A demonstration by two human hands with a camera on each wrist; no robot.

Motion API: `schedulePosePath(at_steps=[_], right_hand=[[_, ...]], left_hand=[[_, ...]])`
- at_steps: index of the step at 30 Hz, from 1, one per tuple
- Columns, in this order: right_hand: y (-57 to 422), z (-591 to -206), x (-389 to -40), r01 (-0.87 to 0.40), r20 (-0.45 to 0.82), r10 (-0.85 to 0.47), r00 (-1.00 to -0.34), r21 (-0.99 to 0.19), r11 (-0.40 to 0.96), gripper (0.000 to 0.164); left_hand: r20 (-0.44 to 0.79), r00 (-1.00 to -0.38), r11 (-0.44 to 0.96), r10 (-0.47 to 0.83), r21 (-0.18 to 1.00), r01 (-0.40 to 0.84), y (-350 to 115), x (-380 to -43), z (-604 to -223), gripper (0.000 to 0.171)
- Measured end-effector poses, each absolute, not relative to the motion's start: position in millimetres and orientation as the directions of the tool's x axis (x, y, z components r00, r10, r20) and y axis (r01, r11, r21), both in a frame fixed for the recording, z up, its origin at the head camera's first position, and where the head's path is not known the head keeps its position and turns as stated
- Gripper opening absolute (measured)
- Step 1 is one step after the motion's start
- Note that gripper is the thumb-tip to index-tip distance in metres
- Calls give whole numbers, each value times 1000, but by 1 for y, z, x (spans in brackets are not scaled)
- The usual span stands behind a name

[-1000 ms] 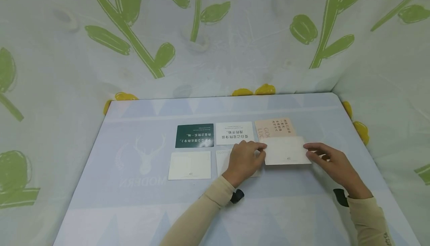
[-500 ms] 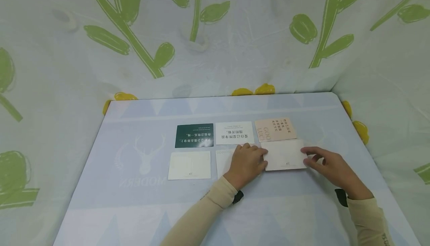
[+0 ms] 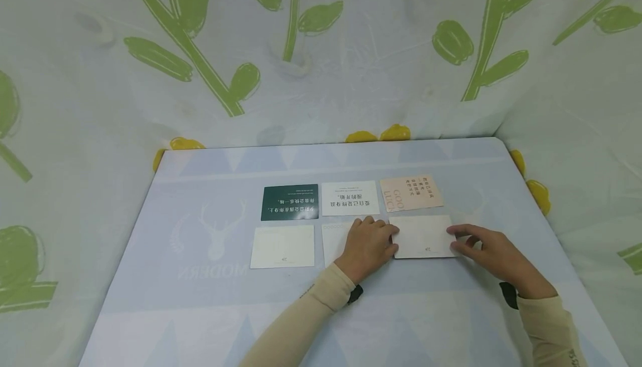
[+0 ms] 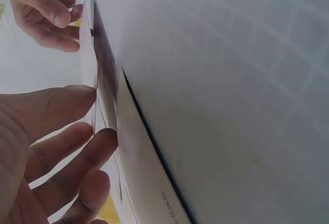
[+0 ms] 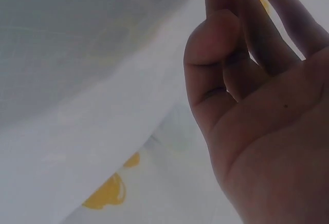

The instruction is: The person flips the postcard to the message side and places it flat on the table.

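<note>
A white postcard (image 3: 422, 236) with a small dark mark lies at or just above the tabletop, at the right end of the near row of cards. At its left edge my left hand (image 3: 368, 249) holds it between thumb and fingers. My right hand (image 3: 494, 254) pinches the right edge with thumb and index finger. In the left wrist view, the held postcard (image 4: 89, 62) stretches between both hands, seen nearly edge-on. The right wrist view shows the right hand (image 5: 267, 100) with bent fingers; the postcard is out of sight there. My left hand partly covers another pale card (image 3: 333, 241).
Behind lie a green card (image 3: 290, 202), a white printed card (image 3: 350, 197) and a pink card (image 3: 412, 192). A plain white card (image 3: 283, 246) lies left of the hands. A patterned cloth curtain (image 3: 376, 49) surrounds the table (image 3: 200, 311).
Both hands have brought the postcard toward me and down, off the pink card's near edge, which now shows. The other cards have stayed put.
</note>
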State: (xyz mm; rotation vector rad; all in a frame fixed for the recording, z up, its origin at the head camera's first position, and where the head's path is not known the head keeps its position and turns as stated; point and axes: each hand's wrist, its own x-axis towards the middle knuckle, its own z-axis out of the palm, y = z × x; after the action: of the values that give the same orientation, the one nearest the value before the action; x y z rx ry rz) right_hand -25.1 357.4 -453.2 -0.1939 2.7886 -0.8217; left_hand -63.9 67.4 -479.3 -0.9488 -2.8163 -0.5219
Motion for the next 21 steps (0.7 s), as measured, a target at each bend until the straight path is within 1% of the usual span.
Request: schedulePosePath(at_steps=[8, 16, 21], right_hand=[[359, -453, -25, -59, -187, -192, -963, -550, 833, 40], [363, -452, -24, -94, -142, -203, -969, -547, 832, 38], [362, -450, -24, -91, -123, -185, -975, -538, 838, 39]], left_hand=[[214, -800, 748, 561, 284, 600, 68, -64, -481, 26], [232, -796, 741, 559, 290, 605, 66, -64, -481, 26], [264, -789, 735, 554, 290, 613, 64, -64, -480, 25]])
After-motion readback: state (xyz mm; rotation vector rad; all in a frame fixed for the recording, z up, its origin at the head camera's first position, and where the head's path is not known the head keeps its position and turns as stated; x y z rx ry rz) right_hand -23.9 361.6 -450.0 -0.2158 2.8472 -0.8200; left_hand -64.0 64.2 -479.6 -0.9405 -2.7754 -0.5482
